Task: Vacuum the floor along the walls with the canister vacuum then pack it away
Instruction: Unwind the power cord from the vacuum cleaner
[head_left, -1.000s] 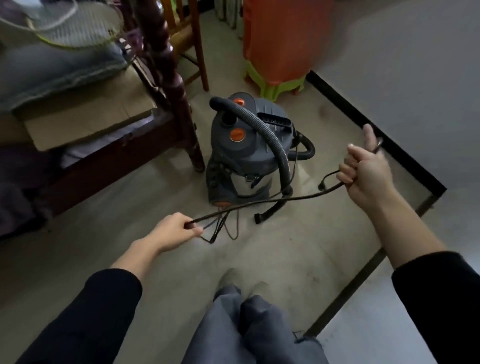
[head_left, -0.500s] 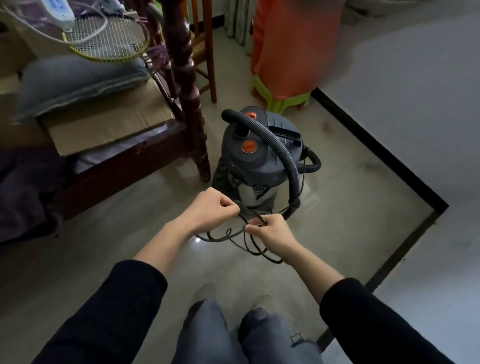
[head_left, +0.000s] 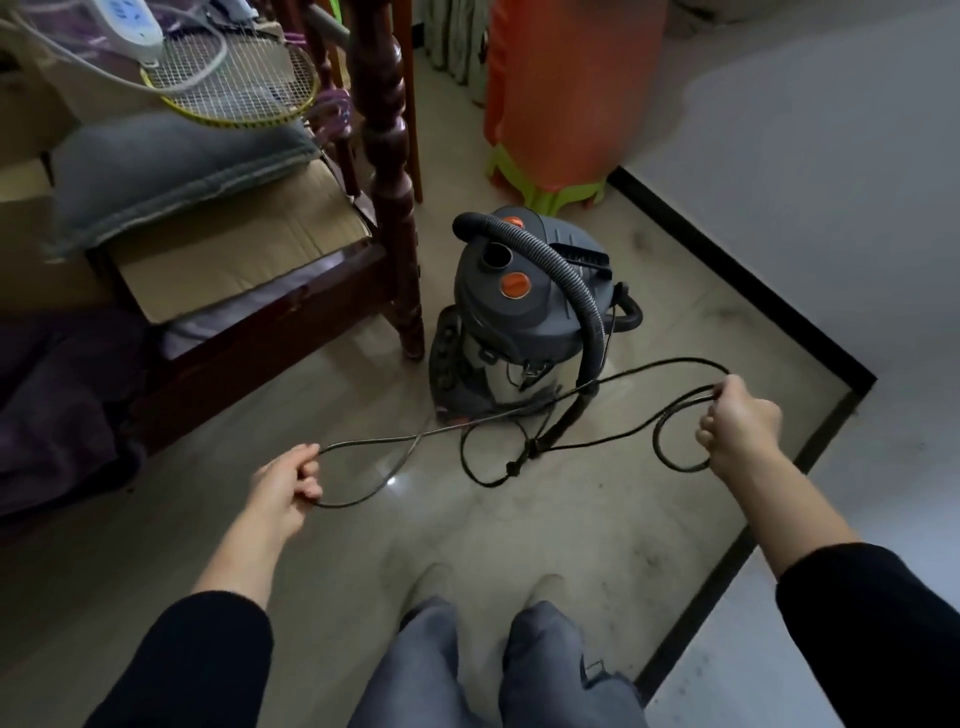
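I'm watching left hand (head_left: 285, 483) pinching one loop of power cord (head_left: 675, 359), right hand (head_left: 737, 426) gripping another, just in front of the canister vacuum (head_left: 519, 312) | cord's looking light, floppy, tangly | I'm thinking hold at the loops

we see a glossy beige tiled floor (head_left: 519, 525), dim light, one small glint (head_left: 395, 480). a black border strip (head_left: 727, 270) turns a corner on the right; the pale grey-white surface (head_left: 805, 156) beyond is wall or floor, we cannot tell. on the left, a dark reddish turned wooden post (head_left: 387, 156) and frame rail (head_left: 249, 338) carry flattened brown cardboard (head_left: 234, 249) and a grey cushion (head_left: 166, 166). an orange plastic drum (head_left: 561, 93) stands on a green stool (head_left: 545, 192).
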